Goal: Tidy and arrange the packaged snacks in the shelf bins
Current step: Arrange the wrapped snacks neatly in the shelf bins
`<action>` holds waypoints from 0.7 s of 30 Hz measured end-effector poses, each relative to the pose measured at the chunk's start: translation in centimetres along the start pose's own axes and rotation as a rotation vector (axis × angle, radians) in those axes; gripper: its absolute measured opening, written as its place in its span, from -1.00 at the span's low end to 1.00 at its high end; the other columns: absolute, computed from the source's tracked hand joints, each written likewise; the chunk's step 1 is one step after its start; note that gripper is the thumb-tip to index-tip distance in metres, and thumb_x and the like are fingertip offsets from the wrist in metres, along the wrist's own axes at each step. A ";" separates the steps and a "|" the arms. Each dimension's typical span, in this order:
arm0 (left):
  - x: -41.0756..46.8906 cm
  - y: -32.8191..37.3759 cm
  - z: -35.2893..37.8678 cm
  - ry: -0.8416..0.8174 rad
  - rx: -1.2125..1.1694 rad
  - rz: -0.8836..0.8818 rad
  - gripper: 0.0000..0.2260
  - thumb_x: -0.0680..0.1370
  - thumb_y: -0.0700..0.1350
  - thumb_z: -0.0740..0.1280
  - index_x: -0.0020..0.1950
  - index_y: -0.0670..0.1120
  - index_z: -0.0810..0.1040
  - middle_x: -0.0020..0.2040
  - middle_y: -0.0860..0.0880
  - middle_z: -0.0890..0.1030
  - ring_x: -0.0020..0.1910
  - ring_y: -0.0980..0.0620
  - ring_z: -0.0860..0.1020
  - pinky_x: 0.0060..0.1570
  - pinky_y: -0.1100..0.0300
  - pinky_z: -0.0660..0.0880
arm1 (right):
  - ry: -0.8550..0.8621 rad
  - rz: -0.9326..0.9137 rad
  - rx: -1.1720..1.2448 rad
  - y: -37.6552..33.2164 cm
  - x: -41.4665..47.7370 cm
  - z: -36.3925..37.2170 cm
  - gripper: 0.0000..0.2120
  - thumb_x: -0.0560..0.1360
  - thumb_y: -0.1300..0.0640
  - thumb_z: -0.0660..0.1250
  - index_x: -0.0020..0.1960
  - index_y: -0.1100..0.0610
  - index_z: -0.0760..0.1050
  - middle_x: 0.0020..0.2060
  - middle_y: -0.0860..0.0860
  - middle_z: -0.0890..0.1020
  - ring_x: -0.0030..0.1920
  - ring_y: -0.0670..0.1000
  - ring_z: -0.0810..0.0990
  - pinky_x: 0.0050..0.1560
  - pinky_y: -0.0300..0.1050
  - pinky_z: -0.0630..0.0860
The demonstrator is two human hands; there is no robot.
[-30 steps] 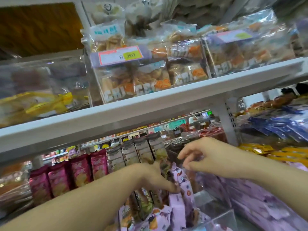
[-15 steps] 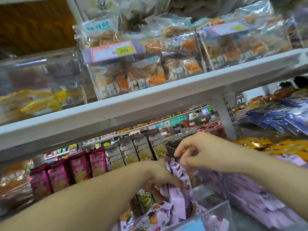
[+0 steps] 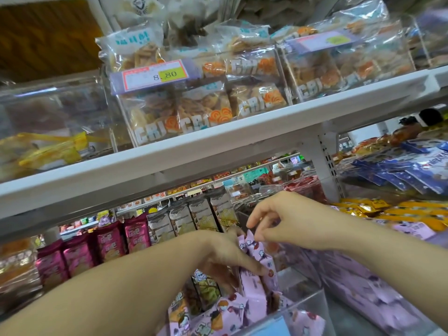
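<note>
pink snack packs in clear bin: left hand grips one; right hand curled above, grip unclear.

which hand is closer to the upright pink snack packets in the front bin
Left. The left hand grips the pink snack packets from their left side; the right hand hovers just above their top edges, fingers curled.

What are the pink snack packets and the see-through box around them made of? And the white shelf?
The pink packets look like thin plastic film, slightly glossy: they crease and bend. The see-through bin seems hard clear plastic: straight, shiny walls. The white shelf looks like painted metal, smooth, though that is unsure.
</note>
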State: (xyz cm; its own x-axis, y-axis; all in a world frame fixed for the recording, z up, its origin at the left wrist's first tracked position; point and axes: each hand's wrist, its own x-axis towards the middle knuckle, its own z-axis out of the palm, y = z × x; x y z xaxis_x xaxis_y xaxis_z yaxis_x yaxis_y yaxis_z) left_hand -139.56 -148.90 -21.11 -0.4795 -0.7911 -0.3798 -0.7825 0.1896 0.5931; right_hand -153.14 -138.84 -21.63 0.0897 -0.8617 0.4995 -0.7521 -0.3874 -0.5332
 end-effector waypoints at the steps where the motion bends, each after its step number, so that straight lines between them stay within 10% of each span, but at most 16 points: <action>1: 0.0 0.0 0.1 0.002 -0.001 0.009 -0.09 0.45 -0.18 0.47 0.51 0.13 -0.13 0.42 -0.19 0.35 -0.12 -0.08 0.59 0.06 -0.04 0.57 | 0.001 -0.001 0.000 0.0 0.0 0.0 -0.78 0.48 0.26 0.30 -0.04 -0.02 0.61 -0.25 -0.02 0.71 -0.13 0.06 0.67 0.02 0.08 0.59; 7: -0.1 0.2 0.3 -0.039 0.075 0.068 -0.45 0.49 -0.29 0.40 0.32 0.12 0.25 0.04 -0.06 0.56 0.01 -0.16 0.59 0.06 -0.13 0.53 | -0.009 0.007 0.018 0.0 -0.1 0.0 -0.81 0.47 0.25 0.34 -0.03 0.00 0.61 -0.24 -0.03 0.70 -0.16 -0.08 0.66 0.00 -0.08 0.60; 17: -0.1 -0.1 0.6 -0.012 0.069 0.120 -0.33 0.44 -0.17 0.48 0.43 0.11 0.22 0.29 -0.03 0.45 0.18 -0.11 0.52 -0.05 0.04 0.60 | -0.002 0.010 0.010 0.0 0.1 0.1 -0.79 0.47 0.26 0.33 0.01 0.01 0.61 -0.25 -0.03 0.70 -0.17 -0.09 0.66 -0.01 -0.09 0.61; 21: 0.1 -0.5 1.6 0.103 0.041 0.181 -0.36 0.44 -0.18 0.49 0.40 0.09 0.26 0.04 0.08 0.45 -0.04 -0.04 0.56 -0.28 0.11 0.63 | 0.023 0.006 -0.006 -0.2 0.1 0.2 -0.76 0.48 0.28 0.28 -0.02 0.00 0.62 -0.28 -0.05 0.69 -0.14 -0.02 0.67 0.03 0.00 0.59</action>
State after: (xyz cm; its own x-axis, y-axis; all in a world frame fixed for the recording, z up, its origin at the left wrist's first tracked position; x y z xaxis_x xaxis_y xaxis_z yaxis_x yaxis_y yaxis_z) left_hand -139.85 -148.20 -22.57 -0.5722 -0.7968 -0.1941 -0.7038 0.3555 0.6151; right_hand -152.88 -138.95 -21.61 0.0704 -0.8562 0.5117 -0.7567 -0.3801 -0.5319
